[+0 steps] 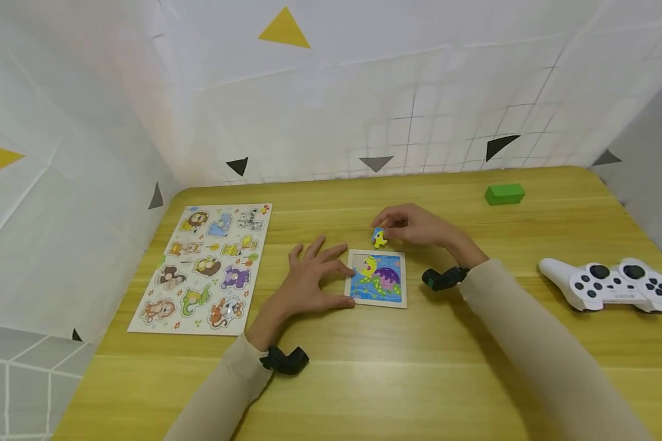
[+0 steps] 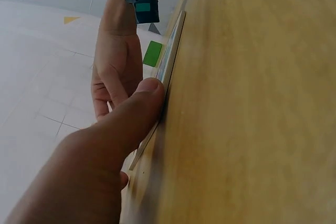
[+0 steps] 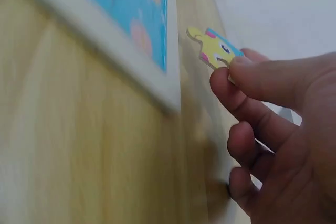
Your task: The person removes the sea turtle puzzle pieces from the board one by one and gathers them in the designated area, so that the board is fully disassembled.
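A right hand (image 1: 419, 226) holds a small yellow, blue and pink jigsaw piece (image 3: 216, 50) printed with an eye — its grip is pinching the piece between thumb and index finger, the other fingers curled below. The piece is near the far rim of a square, pale-framed picture puzzle (image 1: 404, 282), apart from it and raised off the yellowish wood-grain surface (image 1: 419, 380). The puzzle lies flat, showing a yellow-headed creature with a purple shell on blue. The left hand (image 1: 311, 278) has its grip spread, thumb and index finger touching the puzzle's left edge. A white board of colourful cartoon animals (image 1: 204, 325) lies left of that hand; over on the right sit a green block (image 1: 504, 195) and, closer to the person, a white game controller (image 1: 618, 289).
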Motion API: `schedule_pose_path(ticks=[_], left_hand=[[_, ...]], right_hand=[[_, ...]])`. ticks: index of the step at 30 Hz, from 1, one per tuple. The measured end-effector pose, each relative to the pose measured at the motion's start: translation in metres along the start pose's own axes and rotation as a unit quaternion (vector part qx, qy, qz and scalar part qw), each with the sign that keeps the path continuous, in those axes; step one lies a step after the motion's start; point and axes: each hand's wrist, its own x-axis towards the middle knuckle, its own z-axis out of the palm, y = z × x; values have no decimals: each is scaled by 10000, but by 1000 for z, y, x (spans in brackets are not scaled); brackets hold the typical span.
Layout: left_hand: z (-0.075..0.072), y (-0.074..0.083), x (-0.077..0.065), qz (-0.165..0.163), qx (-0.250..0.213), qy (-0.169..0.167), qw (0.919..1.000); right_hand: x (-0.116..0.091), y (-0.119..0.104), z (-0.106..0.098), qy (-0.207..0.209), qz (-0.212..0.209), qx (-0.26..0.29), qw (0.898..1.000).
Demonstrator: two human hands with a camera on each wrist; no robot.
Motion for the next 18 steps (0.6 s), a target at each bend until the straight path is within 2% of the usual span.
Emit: schedule_pose_path(ticks=[4,9,18], left_hand=[[0,0,0,-16,5,-23,10000],[1,0,0,-33,-11,-32,10000],[1,0,1,-50,-5,-22,10000]], right_hand=[[-5,8,-8,247,305,-296,9988],[-8,7,-11,353,518,-431,9971],[-12,10,-5,365,470,-436,9973]])
